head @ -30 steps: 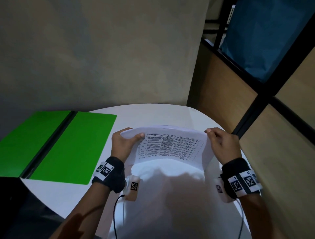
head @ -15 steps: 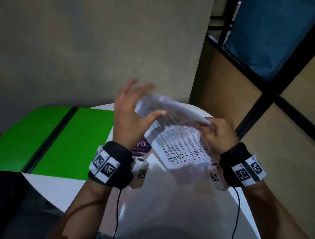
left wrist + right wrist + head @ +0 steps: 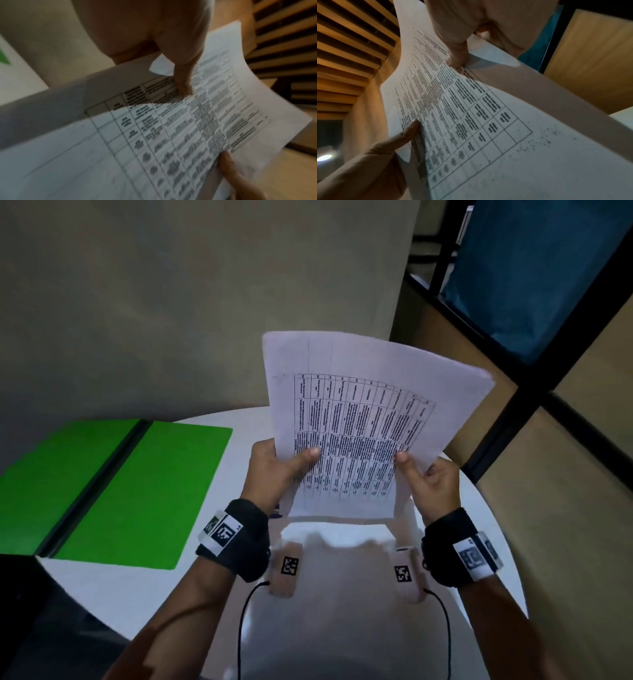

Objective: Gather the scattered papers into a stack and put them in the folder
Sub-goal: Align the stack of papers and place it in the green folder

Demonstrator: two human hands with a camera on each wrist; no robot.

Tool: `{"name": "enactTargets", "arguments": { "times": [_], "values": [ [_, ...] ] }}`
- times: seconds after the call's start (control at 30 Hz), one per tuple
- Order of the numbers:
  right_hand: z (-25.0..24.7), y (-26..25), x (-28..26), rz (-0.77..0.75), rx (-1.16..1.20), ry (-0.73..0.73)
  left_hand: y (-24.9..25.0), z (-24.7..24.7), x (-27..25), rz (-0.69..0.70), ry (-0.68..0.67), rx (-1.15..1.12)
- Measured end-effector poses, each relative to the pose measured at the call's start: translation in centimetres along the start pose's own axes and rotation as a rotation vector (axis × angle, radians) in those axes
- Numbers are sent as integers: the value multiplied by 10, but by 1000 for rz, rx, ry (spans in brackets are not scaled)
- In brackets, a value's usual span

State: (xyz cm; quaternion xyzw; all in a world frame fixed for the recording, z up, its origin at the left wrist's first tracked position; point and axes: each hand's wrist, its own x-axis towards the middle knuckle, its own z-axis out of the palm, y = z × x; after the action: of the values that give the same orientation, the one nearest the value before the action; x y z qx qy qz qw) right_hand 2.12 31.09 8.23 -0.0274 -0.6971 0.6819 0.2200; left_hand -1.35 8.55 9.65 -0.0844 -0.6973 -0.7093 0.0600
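One round white table [image 3: 479, 542] lies under one open green folder [image 3: 144, 494]. Above the table I hold one stack of papers [image 3: 359, 419] upright, a printed grid on top; my left hand [image 3: 274, 470] and right hand [image 3: 431, 487] pinch its lower edges.

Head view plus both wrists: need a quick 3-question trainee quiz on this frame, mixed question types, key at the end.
1. True or false: the green folder lies open on the white table.
2. Which hand grips the paper stack? A) left hand only B) right hand only C) both
3. Fill in: the top sheet shows a printed ____.

Key:
1. True; both green halves lie flat, to the left of the hands.
2. C; each thumb presses the front sheet near the lower edge, stack held upright above the table.
3. Table (a grid of text; too blurred to read).
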Motion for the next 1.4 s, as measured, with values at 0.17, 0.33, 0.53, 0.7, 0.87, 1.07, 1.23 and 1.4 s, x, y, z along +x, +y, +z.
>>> {"name": "enactTargets", "arguments": {
  "times": [0.17,0.33,0.53,0.7,0.87,1.07,1.23,1.4],
  "values": [
    [14,19,-14,146,-27,-38,-34,1,-4,-84,86,118],
    [17,30,-25,260,-9,-86,-63,-1,-18,-214,5,168],
    [12,-4,-8,195,58,-47,-11,3,-5,-91,41,21],
    [14,-22,4,129,40,-35,24,7,9,47,63,-77],
    [21,-7,-2,207,97,-33,-6,11,6,-46,26,-2],
    [18,53,-20,590,-119,-18,-77,7,-13,-303,-21,139],
    [11,104,-24,653,-437,-132,-111,-9,-21,-354,-131,411],
    [16,101,-38,510,-569,-288,-117,-29,-37,-352,-164,607]
  ]
}}
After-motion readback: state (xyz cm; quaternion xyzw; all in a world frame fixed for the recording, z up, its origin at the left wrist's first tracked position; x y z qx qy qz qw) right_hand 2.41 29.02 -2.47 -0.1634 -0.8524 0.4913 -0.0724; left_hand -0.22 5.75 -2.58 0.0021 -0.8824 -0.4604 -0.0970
